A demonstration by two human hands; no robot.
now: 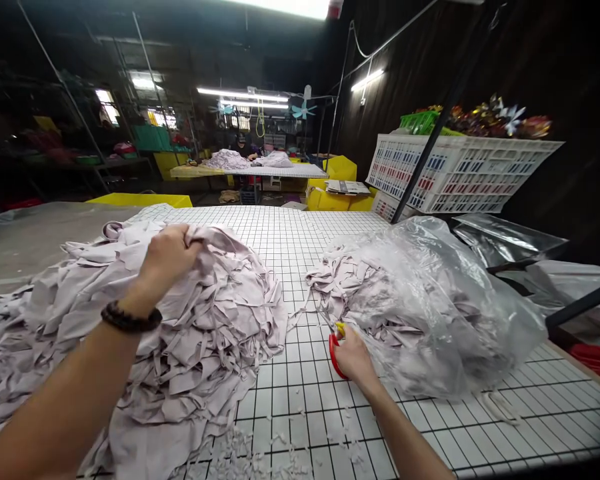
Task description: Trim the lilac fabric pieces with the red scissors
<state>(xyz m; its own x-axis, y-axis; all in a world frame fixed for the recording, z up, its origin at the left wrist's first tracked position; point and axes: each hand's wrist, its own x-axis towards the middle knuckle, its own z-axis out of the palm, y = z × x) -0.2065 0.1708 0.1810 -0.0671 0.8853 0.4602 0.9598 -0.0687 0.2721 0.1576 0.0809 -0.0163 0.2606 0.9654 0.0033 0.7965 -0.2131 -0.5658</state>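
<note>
My left hand (169, 257), with a dark beaded bracelet at the wrist, is closed on a piece of pale pinkish-grey fabric (217, 241) at the top of a large heap of fabric pieces (215, 333). In my right hand (354, 353) are scissors (336, 360) with red handles, their blades pointing away toward a thin strip of fabric on the grid-lined table (290, 373). Just beyond the scissors, more of the same fabric (350, 273) spills from a clear plastic bag (445, 320).
Small fabric scraps (280, 453) litter the table's near edge. A white plastic crate (455, 173) stands at the right behind a dark slanted pole (425, 163). Farther back, another table (280, 171) carries fabric piles, with a person behind it. Yellow containers (337, 193) sit between the tables.
</note>
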